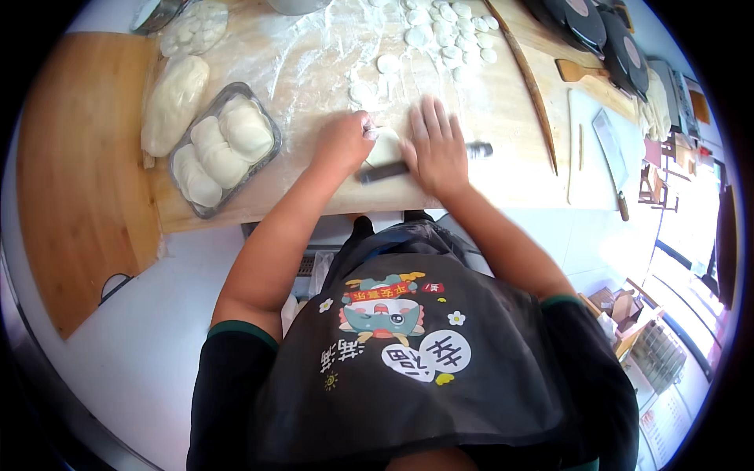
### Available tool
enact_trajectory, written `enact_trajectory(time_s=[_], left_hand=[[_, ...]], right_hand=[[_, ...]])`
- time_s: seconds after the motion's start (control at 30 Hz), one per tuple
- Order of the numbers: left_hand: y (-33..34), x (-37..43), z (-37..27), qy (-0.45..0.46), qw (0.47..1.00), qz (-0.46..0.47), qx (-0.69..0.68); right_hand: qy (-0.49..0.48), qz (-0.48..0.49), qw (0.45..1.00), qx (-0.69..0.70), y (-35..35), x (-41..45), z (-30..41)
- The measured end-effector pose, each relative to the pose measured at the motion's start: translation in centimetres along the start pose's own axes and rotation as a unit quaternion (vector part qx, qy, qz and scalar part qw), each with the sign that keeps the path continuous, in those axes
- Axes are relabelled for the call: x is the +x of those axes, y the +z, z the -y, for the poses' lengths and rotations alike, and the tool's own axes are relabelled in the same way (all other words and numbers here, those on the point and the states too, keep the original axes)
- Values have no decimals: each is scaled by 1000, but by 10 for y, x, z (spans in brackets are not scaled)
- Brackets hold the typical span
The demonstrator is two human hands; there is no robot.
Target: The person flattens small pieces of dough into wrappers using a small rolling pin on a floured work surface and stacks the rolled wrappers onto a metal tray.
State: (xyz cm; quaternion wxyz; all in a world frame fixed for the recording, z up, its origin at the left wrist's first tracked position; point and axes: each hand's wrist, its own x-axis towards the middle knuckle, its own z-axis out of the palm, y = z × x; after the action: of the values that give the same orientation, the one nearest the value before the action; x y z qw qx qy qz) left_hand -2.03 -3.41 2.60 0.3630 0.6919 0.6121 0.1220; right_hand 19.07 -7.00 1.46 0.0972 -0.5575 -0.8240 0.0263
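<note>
Between my two hands lies a flat round of dough (384,147) on the floured wooden board (283,165). The fingers of my left hand (343,143) are curled and pinch its left edge. Flat and slightly blurred, my right hand (440,154) rests with its palm over a dark rolling pin (386,172), fingers outstretched. One end of the pin shows on each side of that hand. The pin touches or overlaps the near edge of the round. Just beyond my hands are two small dough discs, one nearer (361,93) and one farther (388,63).
At left stand a clear tray (272,147) of stacked dough wrappers and a plastic-covered dough lump (177,106). Several dough pieces (450,35) lie at the back. A long wooden stick (524,70), wooden spatula (571,70), and cleaver (609,147) on a white cutting board (580,176) lie right.
</note>
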Motion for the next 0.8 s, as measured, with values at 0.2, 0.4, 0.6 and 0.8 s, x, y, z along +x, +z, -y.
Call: enact_trajectory(time_s=[0.2,0.4,0.6,0.8], left_hand=[[5,-29,-9,-62,997,-35,-42],[-5,-1,8,-9,1000,-17,-12],[6,-26,18,-43,995,-32,-85],[-8,-29,13,-69,997,-30,-29]], right_hand=[[-9,-21,1000,-1,-5,11,1],[3,-37,999,-30,10,66,-7],[5,31,1000,-1,-19,-36,24],[11,-20,999,-37,12,53,7]])
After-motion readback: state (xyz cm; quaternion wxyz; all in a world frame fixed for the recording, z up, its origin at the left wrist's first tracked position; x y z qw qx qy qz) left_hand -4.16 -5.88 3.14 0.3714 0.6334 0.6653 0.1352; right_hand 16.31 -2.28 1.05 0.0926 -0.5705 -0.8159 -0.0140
